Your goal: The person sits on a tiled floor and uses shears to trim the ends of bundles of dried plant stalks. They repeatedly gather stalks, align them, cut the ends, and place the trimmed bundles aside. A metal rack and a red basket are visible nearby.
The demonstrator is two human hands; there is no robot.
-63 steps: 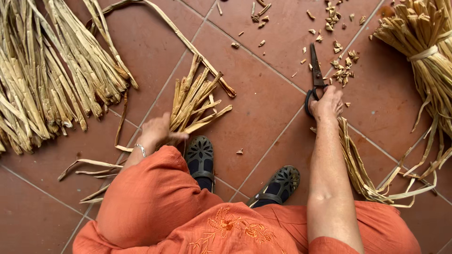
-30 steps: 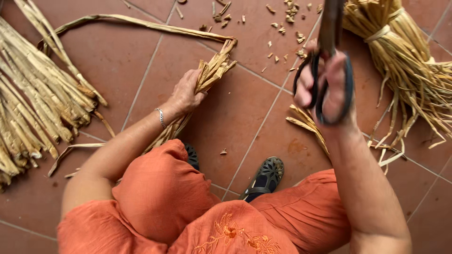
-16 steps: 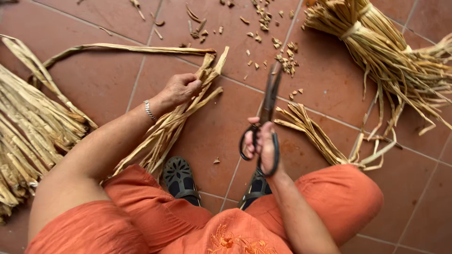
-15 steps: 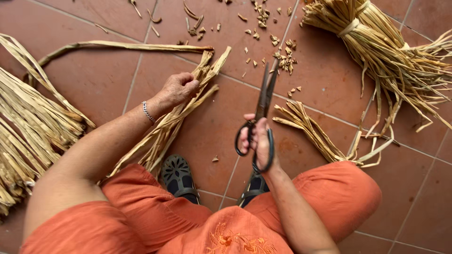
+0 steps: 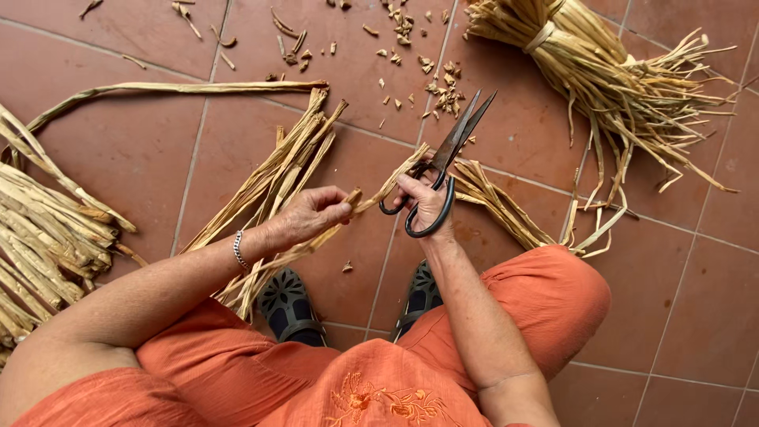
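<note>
Pinching a dried leaf strip with closed fingers, the left hand is faced by black scissors gripped in the right hand.

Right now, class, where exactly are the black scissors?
In the head view, the black scissors sit centre frame in the right hand, blades slightly open and pointing up-right toward the cut scraps, beside the left hand gripping a dried leaf strip.

light: soft, even daylight | shadows: faint | focus: sharp | edges: slight wide-angle bend
</note>
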